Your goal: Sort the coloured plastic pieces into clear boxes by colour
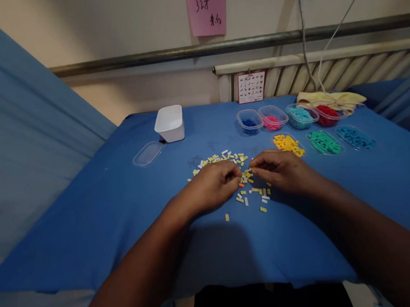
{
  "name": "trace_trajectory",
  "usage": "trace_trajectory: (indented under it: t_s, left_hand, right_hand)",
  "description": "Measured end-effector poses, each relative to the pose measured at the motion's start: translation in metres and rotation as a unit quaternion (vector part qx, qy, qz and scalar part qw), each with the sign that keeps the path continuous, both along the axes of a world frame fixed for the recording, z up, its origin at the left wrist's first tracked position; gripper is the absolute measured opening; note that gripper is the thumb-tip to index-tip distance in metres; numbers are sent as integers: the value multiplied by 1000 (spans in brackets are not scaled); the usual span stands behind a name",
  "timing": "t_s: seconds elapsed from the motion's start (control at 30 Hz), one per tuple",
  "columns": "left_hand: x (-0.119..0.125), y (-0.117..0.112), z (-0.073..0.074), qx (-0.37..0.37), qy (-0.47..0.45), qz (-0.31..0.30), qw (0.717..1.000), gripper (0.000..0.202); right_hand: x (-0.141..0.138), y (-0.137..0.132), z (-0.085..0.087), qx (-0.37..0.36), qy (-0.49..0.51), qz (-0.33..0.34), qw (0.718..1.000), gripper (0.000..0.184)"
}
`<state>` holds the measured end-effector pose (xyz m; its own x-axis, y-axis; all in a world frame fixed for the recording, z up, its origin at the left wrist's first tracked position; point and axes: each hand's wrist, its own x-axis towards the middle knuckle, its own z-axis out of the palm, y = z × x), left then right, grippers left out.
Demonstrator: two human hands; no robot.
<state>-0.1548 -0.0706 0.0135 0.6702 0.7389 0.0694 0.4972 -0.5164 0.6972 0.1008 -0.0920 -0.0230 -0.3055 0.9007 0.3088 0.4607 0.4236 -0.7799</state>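
My left hand (pixel 213 183) is closed in a pinch at the left side of a loose pile of small pale yellow and white building bricks (pixel 248 175). What its fingertips hold, if anything, is hidden. Just below those fingertips shows an orange brick (pixel 241 185). Across the pile, thumb and forefinger of my right hand (pixel 282 167) are closed on a small yellow brick (pixel 252 169). Several bricks lie scattered nearer to me, among them a single pale yellow brick (pixel 227 217). Part of the pile is covered by my left hand.
A white tub (pixel 170 123) and a clear lid (pixel 148 153) stand back left. At back right are clear containers of blue (pixel 249 124), pink, turquoise and red (pixel 327 113) pieces. In front lie yellow (pixel 288 144), green (pixel 324 142) and teal (pixel 355 137) pieces. A yellow cloth (pixel 344 99) lies behind.
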Motion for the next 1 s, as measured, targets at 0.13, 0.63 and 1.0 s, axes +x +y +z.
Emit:
trace_trajectory:
  t_s: [0.13, 0.63, 1.0]
  left_hand:
    - [9, -1, -9, -107, -141, 96, 980, 12]
    - [23, -1, -27, -58, -200, 161, 965, 14]
    - [35, -6, -32, -143, -248, 118, 951, 33]
  right_hand:
    - [-21, -3, -16, -134, 143, 16, 980, 26]
    - [-33, 2, -26, -85, 146, -64, 984, 21]
    - [-24, 9, -18, -45, 74, -110, 990, 14]
